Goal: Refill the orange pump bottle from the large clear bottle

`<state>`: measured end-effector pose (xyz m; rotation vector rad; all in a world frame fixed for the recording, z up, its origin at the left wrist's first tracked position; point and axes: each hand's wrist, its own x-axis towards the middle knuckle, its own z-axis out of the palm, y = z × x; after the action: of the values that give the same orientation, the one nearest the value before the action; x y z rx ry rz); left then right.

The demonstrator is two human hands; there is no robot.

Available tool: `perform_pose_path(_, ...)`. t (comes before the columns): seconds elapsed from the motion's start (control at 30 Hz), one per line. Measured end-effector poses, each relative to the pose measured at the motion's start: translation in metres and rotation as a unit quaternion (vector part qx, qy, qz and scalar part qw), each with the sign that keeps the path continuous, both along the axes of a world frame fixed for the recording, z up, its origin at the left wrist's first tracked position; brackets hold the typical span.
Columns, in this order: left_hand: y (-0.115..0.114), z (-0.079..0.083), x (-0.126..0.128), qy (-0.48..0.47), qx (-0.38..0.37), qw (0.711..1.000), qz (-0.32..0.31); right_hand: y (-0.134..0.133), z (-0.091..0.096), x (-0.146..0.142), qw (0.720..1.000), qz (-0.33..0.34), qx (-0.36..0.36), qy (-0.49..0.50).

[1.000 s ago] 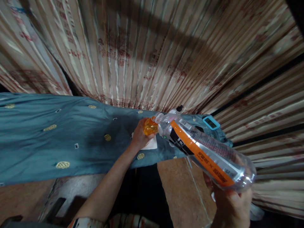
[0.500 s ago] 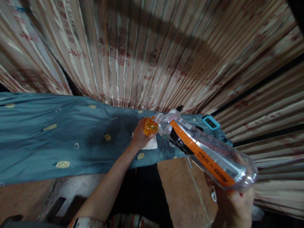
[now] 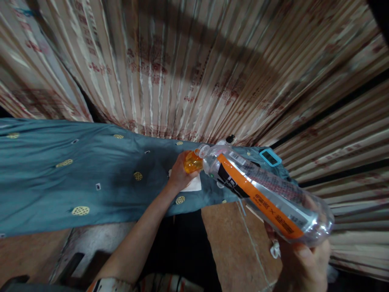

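left fingers (image 3: 181, 163) in a grip around an orange container (image 3: 193, 162), right fingers (image 3: 303, 250) around a tilted clear bottle (image 3: 263, 197)

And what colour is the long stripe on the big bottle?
The stripe is orange, best seen in the head view.

Over there, a device (image 3: 270, 157) lies right on the cloth (image 3: 115, 194), before the wall (image 3: 179, 97). The container (image 3: 192, 162) is left of the bottle (image 3: 267, 198).
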<state>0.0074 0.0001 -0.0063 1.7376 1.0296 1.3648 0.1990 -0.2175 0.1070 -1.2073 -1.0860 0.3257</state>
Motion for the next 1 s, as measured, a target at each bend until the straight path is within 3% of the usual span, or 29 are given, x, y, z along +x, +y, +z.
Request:
perform_pose_path(0.37,0.000,-0.001,0.000,0.004,-0.004,1.000,-0.004,-0.016,-0.012,0.013,0.992,-0.074,-0.093,-0.045)
perform_pose_path(0.67,0.000,0.000,0.000,-0.005,-0.001,1.000,0.004,-0.006,0.004,-0.007,0.996,-0.048,-0.072,-0.018)
perform_pose_path(0.8,0.000,0.002,0.000,-0.004,0.003,1.000,0.000,-0.001,0.004,-0.008,1.000,-0.014,-0.018,0.017)
perform_pose_path(1.0,0.001,-0.001,0.000,-0.002,0.006,1.000,0.002,-0.002,0.004,-0.012,0.999,-0.025,-0.024,0.030)
